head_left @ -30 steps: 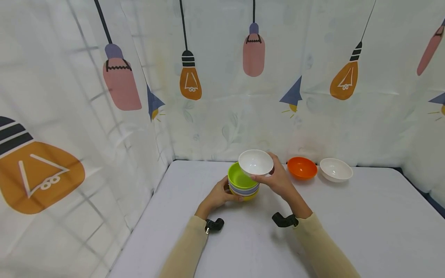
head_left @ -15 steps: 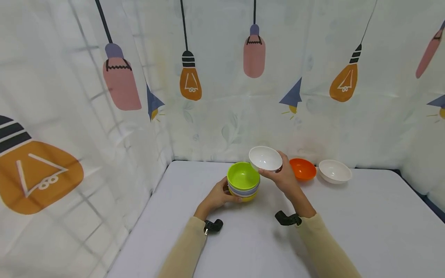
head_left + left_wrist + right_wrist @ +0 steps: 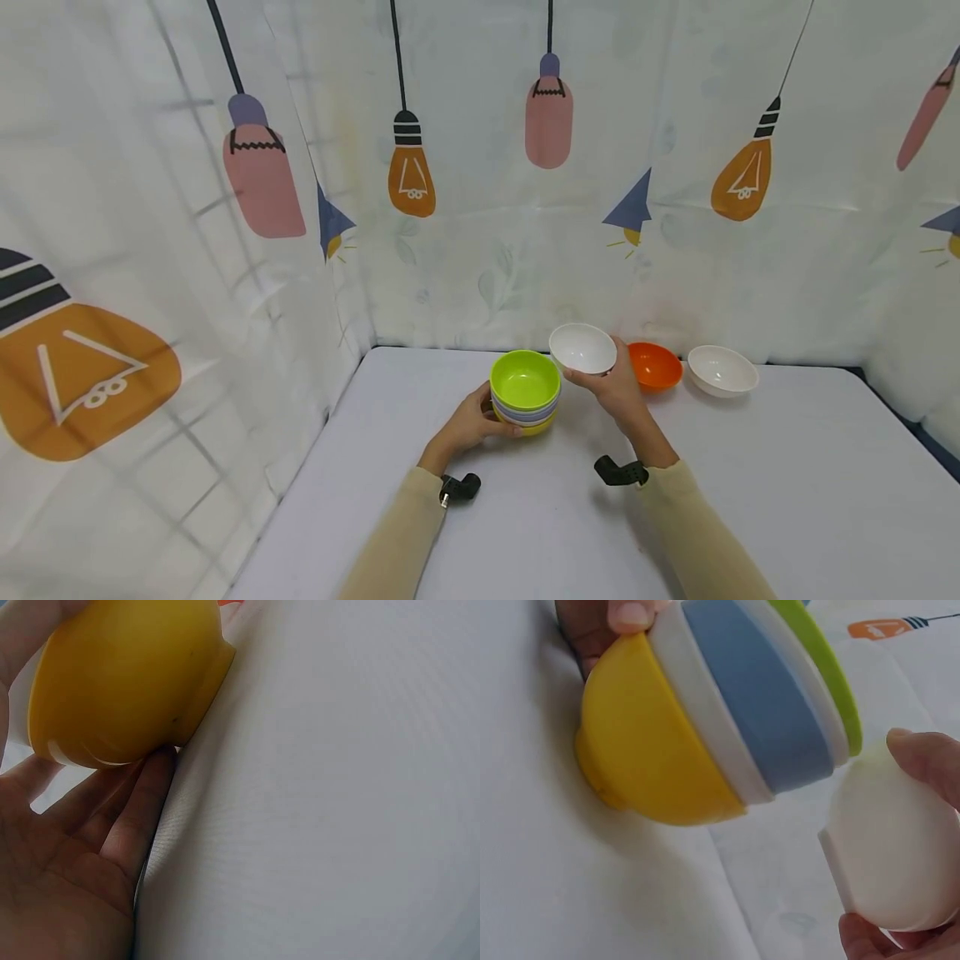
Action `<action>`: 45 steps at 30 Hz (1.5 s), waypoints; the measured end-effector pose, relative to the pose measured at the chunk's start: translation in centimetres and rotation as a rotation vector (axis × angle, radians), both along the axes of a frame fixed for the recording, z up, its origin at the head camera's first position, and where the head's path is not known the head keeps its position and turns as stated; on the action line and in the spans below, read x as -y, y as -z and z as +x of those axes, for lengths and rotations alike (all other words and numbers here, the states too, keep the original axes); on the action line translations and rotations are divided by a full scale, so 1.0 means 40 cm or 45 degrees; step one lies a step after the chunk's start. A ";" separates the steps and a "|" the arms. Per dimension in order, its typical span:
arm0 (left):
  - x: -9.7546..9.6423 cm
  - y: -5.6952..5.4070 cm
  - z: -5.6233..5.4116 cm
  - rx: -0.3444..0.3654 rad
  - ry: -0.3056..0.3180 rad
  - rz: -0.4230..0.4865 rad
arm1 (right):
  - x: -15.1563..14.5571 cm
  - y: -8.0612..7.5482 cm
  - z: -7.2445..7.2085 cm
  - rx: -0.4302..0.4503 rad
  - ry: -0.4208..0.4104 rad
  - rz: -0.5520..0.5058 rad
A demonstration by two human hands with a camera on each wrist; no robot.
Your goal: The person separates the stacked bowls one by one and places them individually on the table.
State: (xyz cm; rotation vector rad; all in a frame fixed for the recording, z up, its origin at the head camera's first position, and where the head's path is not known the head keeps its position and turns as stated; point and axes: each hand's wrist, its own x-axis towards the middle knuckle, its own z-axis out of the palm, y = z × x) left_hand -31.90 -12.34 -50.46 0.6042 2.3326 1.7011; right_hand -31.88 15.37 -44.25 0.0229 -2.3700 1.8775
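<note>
While the left hand [image 3: 467, 421] grips the stack of bowls [image 3: 527, 408] from the left, the right hand [image 3: 621, 390] holds a white bowl [image 3: 582, 348] just to the right of it. Stack order, bottom up: yellow bowl [image 3: 645, 742], lower white bowl [image 3: 703, 712], blue bowl [image 3: 757, 694], upper white bowl [image 3: 801, 675], green bowl [image 3: 525, 381].

Left: thumb on the near side, fingers [image 3: 139, 814] round the left and far side, low down; the yellow bowl sits between them. Fingers run close along the desk [image 3: 540, 525]. Can't tell whether the yellow foot touches the desk.

Right: thumb on the white bowl's near left side, other fingers on its right, so the bowl is pinched between them, mouth up, foot in sight in the right wrist view. Looks off the desk. Its rim is right by the green one; can't tell if they touch.

Orange bowl [image 3: 657, 367] sits on the far side of the desk, right of the right hand and partly hidden by it. Off-white bowl [image 3: 722, 371] just right of that, mouth up.
</note>
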 end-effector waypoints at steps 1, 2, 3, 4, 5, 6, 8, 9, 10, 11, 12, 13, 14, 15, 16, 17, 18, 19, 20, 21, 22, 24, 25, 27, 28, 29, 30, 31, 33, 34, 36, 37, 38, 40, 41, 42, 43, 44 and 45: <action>0.000 0.000 0.000 -0.001 0.002 0.003 | -0.002 0.008 -0.004 0.011 0.006 0.010; 0.000 0.000 0.001 -0.001 0.005 0.003 | -0.004 0.014 -0.008 0.019 0.007 0.014; 0.000 0.000 0.000 -0.001 0.005 0.000 | -0.006 0.021 -0.011 0.021 0.004 0.014; 0.000 0.000 0.000 0.003 0.005 -0.002 | -0.008 0.027 -0.014 0.023 0.003 0.021; 0.000 0.000 0.000 0.000 0.006 -0.002 | -0.009 0.033 -0.016 0.023 0.002 0.017; 0.001 0.000 -0.001 0.001 0.007 -0.002 | -0.010 0.038 -0.018 0.021 -0.004 0.015; 0.001 -0.001 -0.001 0.009 0.004 -0.003 | -0.012 0.048 -0.022 0.023 -0.011 0.013; 0.001 -0.001 -0.001 0.016 0.001 -0.003 | -0.012 0.052 -0.023 0.026 -0.011 0.015; 0.001 -0.002 0.000 0.020 -0.001 -0.001 | -0.013 0.057 -0.024 0.032 -0.007 0.024; 0.001 -0.003 0.001 0.024 -0.002 0.000 | -0.014 0.062 -0.026 0.037 -0.005 0.032; 0.001 -0.004 0.002 0.032 -0.004 -0.001 | -0.014 0.066 -0.027 0.042 -0.006 0.039; 0.001 -0.005 0.003 0.032 -0.004 0.000 | -0.015 0.071 -0.028 0.050 -0.004 0.046; 0.001 -0.005 0.004 0.035 -0.004 0.002 | -0.015 0.075 -0.029 0.056 -0.003 0.052; 0.001 -0.006 0.004 0.036 -0.005 0.000 | -0.015 0.079 -0.030 0.062 -0.002 0.059; 0.001 -0.005 0.005 0.037 -0.007 0.000 | -0.016 0.083 -0.031 0.065 -0.003 0.063; 0.000 -0.005 0.005 0.037 -0.008 -0.001 | -0.016 0.087 -0.031 0.069 -0.004 0.069; 0.000 -0.004 0.004 0.038 -0.009 0.001 | -0.016 0.091 -0.032 0.074 -0.006 0.071; 0.000 -0.003 0.004 0.038 -0.011 0.003 | -0.017 0.094 -0.033 0.079 -0.005 0.082; 0.000 -0.002 0.003 0.040 -0.012 0.006 | -0.018 0.097 -0.034 0.085 -0.005 0.089; -0.001 -0.001 0.002 0.039 -0.011 0.009 | -0.019 0.100 -0.036 0.090 -0.003 0.096; -0.001 0.000 0.001 0.038 -0.009 0.014 | -0.020 0.103 -0.037 0.096 -0.002 0.102; -0.001 0.001 0.001 0.037 -0.002 0.024 | -0.023 0.110 -0.039 0.106 -0.005 0.110; -0.001 0.001 0.000 0.035 0.001 0.026 | -0.025 0.113 -0.039 0.110 -0.008 0.112; -0.001 0.000 0.000 0.035 0.004 0.024 | -0.027 0.119 -0.042 0.109 -0.017 0.116; -0.001 0.000 -0.001 0.031 0.007 0.025 | -0.028 0.123 -0.043 0.107 -0.025 0.119; -0.001 0.000 -0.001 0.031 0.006 0.023 | -0.029 0.126 -0.045 0.105 -0.030 0.124; -0.001 0.000 -0.002 0.031 0.004 0.021 | -0.029 0.129 -0.046 0.104 -0.033 0.131; -0.001 -0.001 -0.002 0.029 0.002 0.020 | -0.030 0.131 -0.048 0.105 -0.035 0.138; -0.001 -0.001 -0.002 0.023 0.000 0.022 | -0.031 0.134 -0.051 0.114 -0.033 0.157; -0.001 -0.002 -0.002 0.020 0.000 0.024 | -0.030 0.135 -0.052 0.120 -0.030 0.163; -0.002 -0.002 -0.001 0.018 -0.001 0.024 | -0.030 0.134 -0.053 0.127 -0.027 0.179; -0.002 -0.002 -0.001 0.018 -0.001 0.025 | -0.030 0.134 -0.053 0.130 -0.026 0.182; -0.002 -0.002 -0.001 0.018 0.000 0.027 | -0.030 0.133 -0.053 0.131 -0.025 0.184; -0.002 -0.002 -0.002 0.020 0.000 0.027 | -0.030 0.133 -0.053 0.125 -0.029 0.188; -0.002 -0.002 -0.002 0.022 0.000 0.027 | -0.030 0.135 -0.053 0.122 -0.032 0.192; -0.002 -0.002 -0.002 0.026 -0.002 0.025 | -0.030 0.136 -0.053 0.121 -0.031 0.195; -0.002 -0.002 -0.001 0.026 -0.002 0.025 | -0.030 0.138 -0.053 0.120 -0.030 0.194; -0.002 -0.001 -0.001 0.028 -0.002 0.025 | -0.029 0.140 -0.052 0.118 -0.030 0.197; -0.002 -0.001 -0.001 0.031 -0.003 0.025 | -0.029 0.142 -0.052 0.116 -0.030 0.200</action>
